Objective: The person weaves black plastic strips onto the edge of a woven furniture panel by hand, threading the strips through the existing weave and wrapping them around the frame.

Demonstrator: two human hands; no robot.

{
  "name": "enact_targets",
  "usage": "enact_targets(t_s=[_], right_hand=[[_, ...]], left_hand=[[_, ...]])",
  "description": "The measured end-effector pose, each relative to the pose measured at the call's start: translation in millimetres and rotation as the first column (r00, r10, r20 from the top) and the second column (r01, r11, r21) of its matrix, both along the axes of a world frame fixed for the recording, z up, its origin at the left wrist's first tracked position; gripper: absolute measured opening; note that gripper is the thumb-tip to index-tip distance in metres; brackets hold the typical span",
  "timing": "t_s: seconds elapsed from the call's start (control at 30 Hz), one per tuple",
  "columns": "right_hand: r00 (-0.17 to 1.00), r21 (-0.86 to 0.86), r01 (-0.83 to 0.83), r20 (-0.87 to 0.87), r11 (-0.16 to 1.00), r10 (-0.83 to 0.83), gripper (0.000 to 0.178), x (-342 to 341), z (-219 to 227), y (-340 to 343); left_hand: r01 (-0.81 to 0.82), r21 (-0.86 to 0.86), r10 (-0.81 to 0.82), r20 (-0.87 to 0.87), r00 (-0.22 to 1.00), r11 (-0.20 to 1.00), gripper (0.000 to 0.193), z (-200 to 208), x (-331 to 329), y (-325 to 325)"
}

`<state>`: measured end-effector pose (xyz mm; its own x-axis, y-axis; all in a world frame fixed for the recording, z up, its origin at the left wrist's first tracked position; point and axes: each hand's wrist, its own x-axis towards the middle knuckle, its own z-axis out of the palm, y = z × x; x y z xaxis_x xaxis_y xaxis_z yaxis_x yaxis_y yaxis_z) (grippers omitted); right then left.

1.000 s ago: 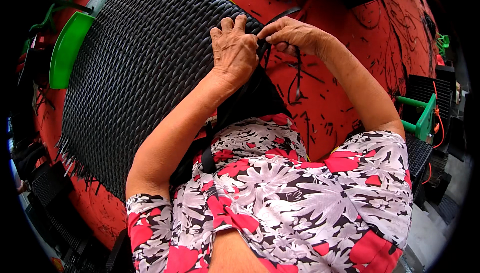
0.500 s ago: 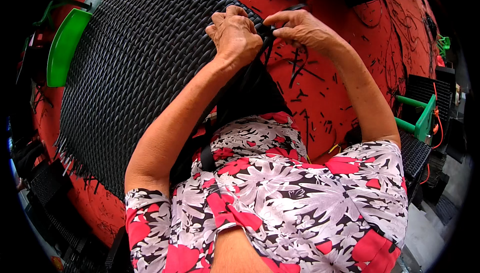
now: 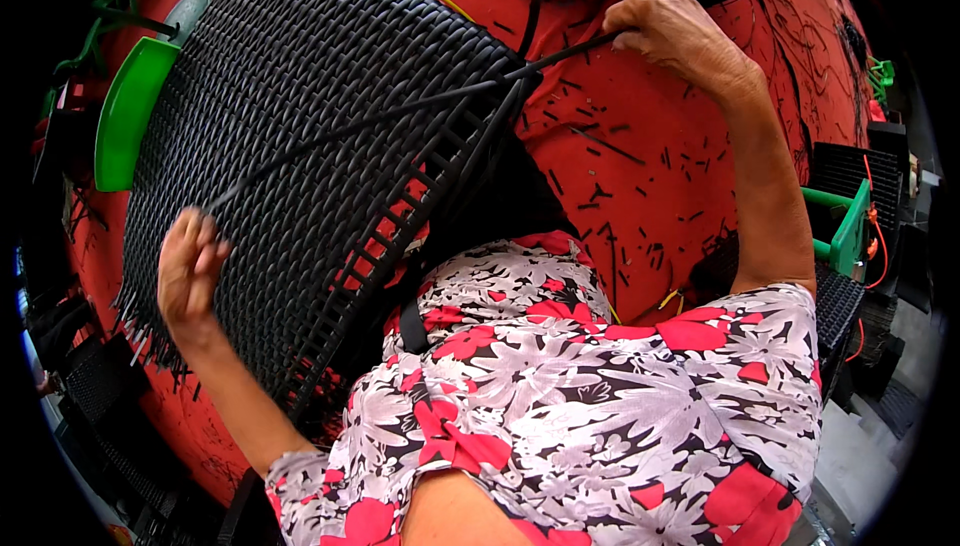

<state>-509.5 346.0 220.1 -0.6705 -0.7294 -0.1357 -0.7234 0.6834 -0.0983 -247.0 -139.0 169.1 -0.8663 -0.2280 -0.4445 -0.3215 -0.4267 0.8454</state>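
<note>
A large woven panel (image 3: 330, 76) of dark grey-black plastic wicker lies slanted in front of me, with a row of unfilled gaps along its near right edge. A long black weaving strip (image 3: 370, 116) is stretched over its surface, running past the panel's right corner. At the left, my left hand (image 3: 192, 271), slightly blurred, pinches one end of this strip above the weave. My right hand (image 3: 685, 41) is beyond the corner, its fingers closed on the strip's other stretch. Another dark strip (image 3: 538, 1) curves upward from the same corner.
Black strip offcuts (image 3: 600, 196) litter the red floor covering (image 3: 690, 161). A bright green curved seat piece (image 3: 135, 116) stands by the panel's left edge. Over on the right are a green stool frame (image 3: 848, 231), an orange cord (image 3: 878, 236) and dark woven pieces (image 3: 835, 301).
Both hands were together at the panel's right corner. The left has swung far down and left, drawing the strip across the panel; the right has moved up and right. The near edge's gaps now show.
</note>
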Motion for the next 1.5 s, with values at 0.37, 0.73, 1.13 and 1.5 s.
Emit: enact_targets(t_s=[0.37,0.73,1.13,1.5], right_hand=[[0.886,-0.377,-0.444,-0.318,0.813,0.337,0.027,26,52,-79],[0.909,-0.564,0.388,0.366,0.729,-0.200,0.028,33,-76,-28],[0.997,-0.599,0.075,0.061,0.797,-0.048,0.033,69,-99,-33],[0.998,-0.787,0.038,-0.001,0.616,-0.063,0.027,87,-105,-28]], left_hand=[[-0.143,-0.965,0.620,0.025,0.784,0.219,0.011,-32,512,-210],[0.047,-0.989,0.985,-0.143,-0.100,-0.139,0.057,-27,542,-167],[-0.048,-0.948,-0.468,-0.199,0.861,0.314,0.021,-28,-25,170],[-0.249,-0.954,-0.599,-0.300,0.743,0.169,0.020,-34,-101,280]])
